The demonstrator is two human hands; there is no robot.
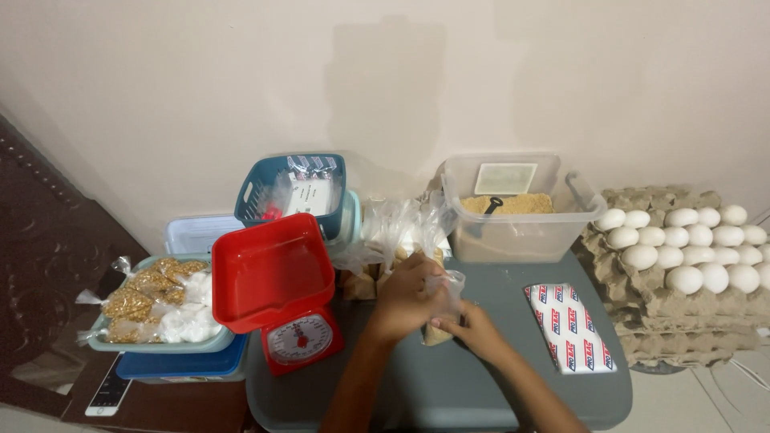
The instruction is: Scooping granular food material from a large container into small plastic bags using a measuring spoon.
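On grey table (497, 377), pale wall (200, 88) behind: hands twist bag (446, 298).

Counts: 2 hands, left hand (407, 298) and right hand (473, 327), both on 1 small clear bag (446, 290). 1 red kitchen scale (281, 289) at the surface's left edge. 1 clear plastic tub (521, 232) at the back edge, w/ 1 black scoop (491, 205) in it. 1 flat pack of plastic bags (568, 325) near the right edge. 1 stack of egg trays (682, 305) off the right edge, approx. 15 white eggs (682, 240) visible on top; some cut off by the frame. 1 blue basket (295, 192). 1 pale green tray (152, 341) of filled bags, no. unclear. 1 phone (107, 394) bottom left.
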